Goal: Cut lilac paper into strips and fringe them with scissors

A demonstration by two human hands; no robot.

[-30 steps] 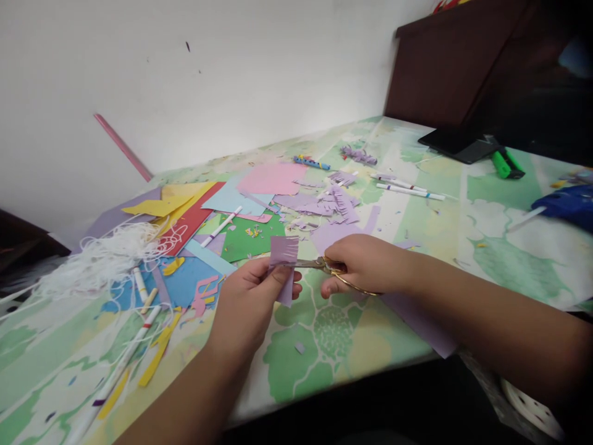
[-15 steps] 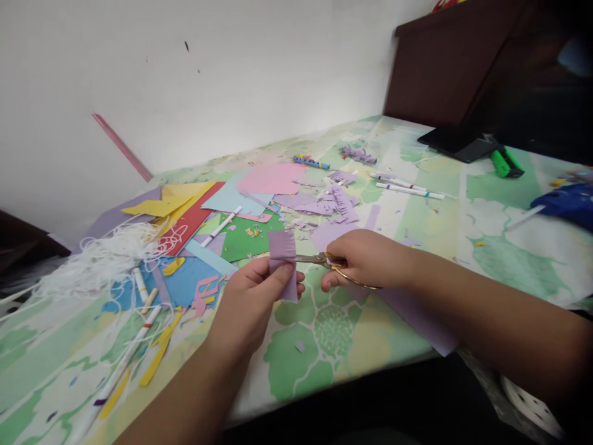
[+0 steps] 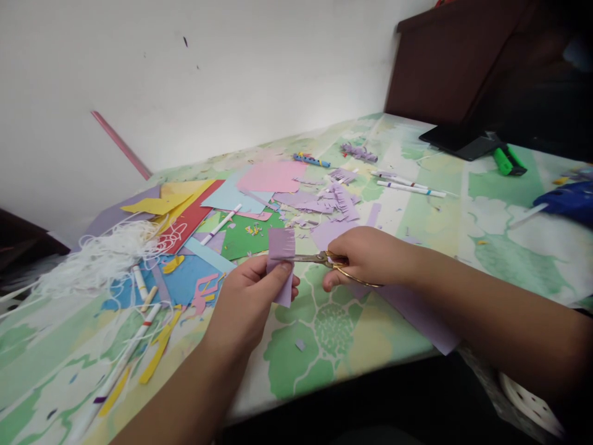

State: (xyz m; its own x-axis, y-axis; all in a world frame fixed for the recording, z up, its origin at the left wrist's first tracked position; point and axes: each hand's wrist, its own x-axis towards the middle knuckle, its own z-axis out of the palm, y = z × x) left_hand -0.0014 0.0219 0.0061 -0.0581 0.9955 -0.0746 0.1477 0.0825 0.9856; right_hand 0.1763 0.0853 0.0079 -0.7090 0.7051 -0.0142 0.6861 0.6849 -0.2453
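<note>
Between thumb and fingers, my left hand [image 3: 257, 290] pinches a purple paper strip [image 3: 281, 242], whose right edge carries several short slits. My right hand [image 3: 368, 256] is closed round the gold handles of a pair of scissors [image 3: 319, 258]. The blades point left and meet the strip's right edge just above my left thumb. Beneath my right forearm lies a larger purple paper sheet [image 3: 421, 318], partly hidden. Just beyond the hands are fringed purple paper pieces [image 3: 343, 201] and small scraps.
White string [image 3: 111, 256] is heaped at the left beside coloured paper sheets [image 3: 189, 222]. White markers [image 3: 410, 188] lie at the back right, near a green highlighter [image 3: 509, 161] and a black flat device [image 3: 456, 143]. A blue glue gun-like object [image 3: 567, 203] sits far right. A wall rises behind.
The lower end of the purple strip has swung slightly left in my left hand. The scissors stay at the strip's edge, and both hands have barely moved.
</note>
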